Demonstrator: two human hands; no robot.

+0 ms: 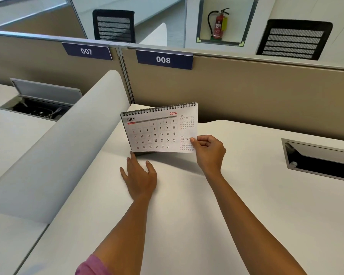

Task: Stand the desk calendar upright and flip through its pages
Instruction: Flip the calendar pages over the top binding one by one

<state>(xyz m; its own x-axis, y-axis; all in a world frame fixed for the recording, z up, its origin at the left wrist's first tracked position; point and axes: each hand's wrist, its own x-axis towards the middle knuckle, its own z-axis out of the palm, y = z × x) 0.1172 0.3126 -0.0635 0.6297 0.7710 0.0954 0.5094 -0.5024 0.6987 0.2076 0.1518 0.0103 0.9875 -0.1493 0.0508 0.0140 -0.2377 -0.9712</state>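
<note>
Right hand (209, 150) pinching upright desk calendar's (159, 130) July 2026 page; left hand (140, 178) flat, empty.

Count: one desk calendar (159, 130) at frame centre, two hands, left (140, 178) and right (210, 152). Two number plates, 007 (86, 51) and 008 (164, 59), upper centre. Two mesh chairs (114, 26) (294, 39); one fire extinguisher (218, 23); two open cable hatches (40, 100) (322, 159).

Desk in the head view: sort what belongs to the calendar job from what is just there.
In the job: desk calendar, right hand pinching its July page, left hand at its base.

Just there: cable trays, fire extinguisher, chairs.
</note>
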